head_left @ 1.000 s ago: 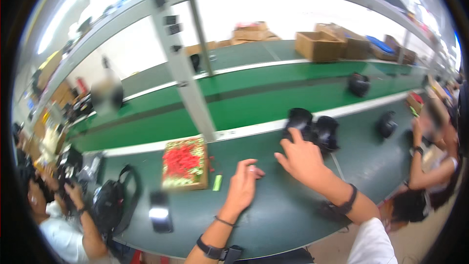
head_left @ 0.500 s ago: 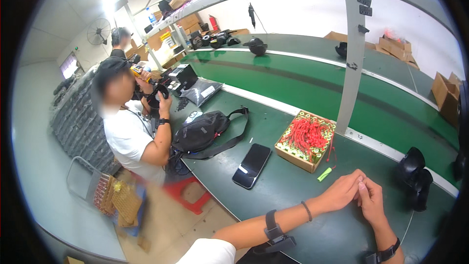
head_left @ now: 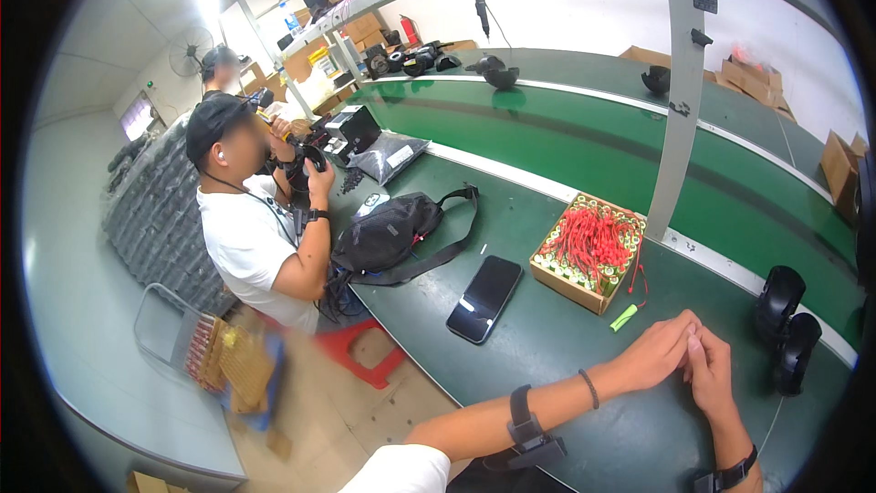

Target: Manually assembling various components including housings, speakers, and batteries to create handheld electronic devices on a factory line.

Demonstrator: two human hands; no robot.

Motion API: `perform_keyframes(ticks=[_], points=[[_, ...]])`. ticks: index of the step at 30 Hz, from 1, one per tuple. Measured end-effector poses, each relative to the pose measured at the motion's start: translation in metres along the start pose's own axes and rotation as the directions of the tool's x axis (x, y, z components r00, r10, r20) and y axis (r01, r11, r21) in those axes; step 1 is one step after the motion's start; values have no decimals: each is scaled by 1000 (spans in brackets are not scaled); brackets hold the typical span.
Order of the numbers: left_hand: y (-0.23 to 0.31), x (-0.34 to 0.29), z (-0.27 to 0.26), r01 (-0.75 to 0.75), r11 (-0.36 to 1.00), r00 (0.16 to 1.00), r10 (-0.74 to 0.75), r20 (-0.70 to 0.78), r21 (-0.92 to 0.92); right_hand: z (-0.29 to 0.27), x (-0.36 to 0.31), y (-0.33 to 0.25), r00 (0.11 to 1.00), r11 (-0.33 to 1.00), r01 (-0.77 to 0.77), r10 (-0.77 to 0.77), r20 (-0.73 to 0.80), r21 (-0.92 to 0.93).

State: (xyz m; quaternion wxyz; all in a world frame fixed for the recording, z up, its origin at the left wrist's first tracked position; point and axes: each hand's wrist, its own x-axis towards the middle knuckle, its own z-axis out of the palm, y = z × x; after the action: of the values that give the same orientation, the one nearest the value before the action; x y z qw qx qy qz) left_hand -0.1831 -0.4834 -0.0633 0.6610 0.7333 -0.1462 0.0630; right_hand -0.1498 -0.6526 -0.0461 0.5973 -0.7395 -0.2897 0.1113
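My left hand [head_left: 659, 350] and my right hand [head_left: 710, 367] meet above the dark green table. The fingers of both are closed and pressed against each other; whether anything lies between them is hidden. Nearest to them is a single light-green battery cell [head_left: 624, 318] with a red wire, lying on the table. Beside it stands a cardboard box [head_left: 568, 287] packed with green-and-white battery cells, a tangle of red wires [head_left: 595, 239] on top. Left of the box lies a black smartphone [head_left: 485, 299], screen up.
Black curved plastic parts [head_left: 781, 301] stand to the right. A black bag [head_left: 388, 233] lies left of the phone. A grey upright post [head_left: 675, 100] rises behind the box, beside a green conveyor belt [head_left: 547, 132]. At left, a co-worker in white [head_left: 251, 246] handles a yellow-and-black tool.
The view has shifted slightly, so the whole scene sits a little further right. My hands remain together in the same pose.
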Motion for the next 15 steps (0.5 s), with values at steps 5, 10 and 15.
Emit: perform_keyframes(ticks=[5, 10, 15], points=[[3, -5, -2, -1, 999, 1000, 2, -24, 45, 3, 0, 1, 1000, 1000, -3, 2, 16, 29], [0, 3, 8, 26, 1000, 1000, -26, 16, 16, -12, -12, -13, 997, 997, -74, 73, -35, -11], [-10, -1, -10, 58, 998, 997, -57, -60, 17, -15, 0, -62, 908, 713, 239, -404, -108, -660]])
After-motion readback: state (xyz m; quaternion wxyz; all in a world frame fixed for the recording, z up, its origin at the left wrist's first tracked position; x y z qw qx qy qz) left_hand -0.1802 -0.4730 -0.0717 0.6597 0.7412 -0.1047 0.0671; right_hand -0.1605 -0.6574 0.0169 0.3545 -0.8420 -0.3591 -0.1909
